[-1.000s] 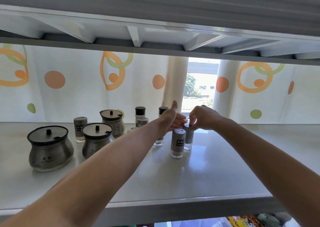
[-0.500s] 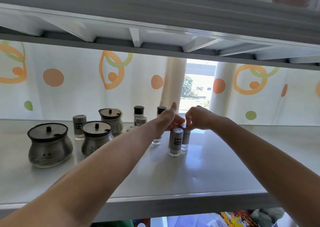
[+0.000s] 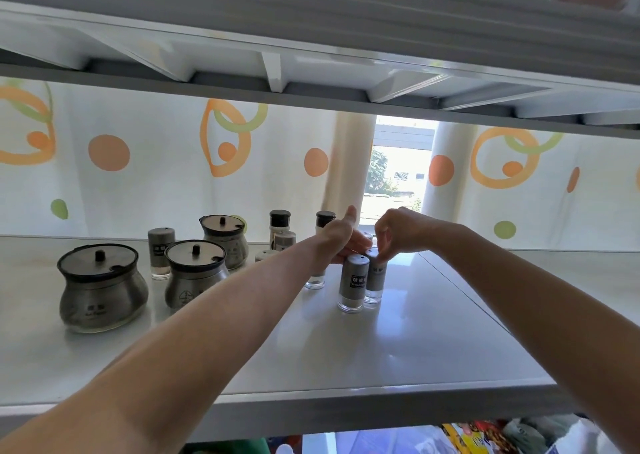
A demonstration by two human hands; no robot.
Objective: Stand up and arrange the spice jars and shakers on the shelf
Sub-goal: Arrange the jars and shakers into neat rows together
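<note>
Little has moved since a second ago: both hands stay over two upright shakers [image 3: 352, 282] mid-shelf [image 3: 398, 356]. Left hand [image 3: 341, 237] spread, thumb up; right hand [image 3: 398, 230] pinching the rear shaker's top. Dotted curtain [image 3: 156, 162] behind.

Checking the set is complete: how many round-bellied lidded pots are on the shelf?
3: the biggest pot at front left, a second pot to its right, a third pot behind that. Arms may hide more.
</note>
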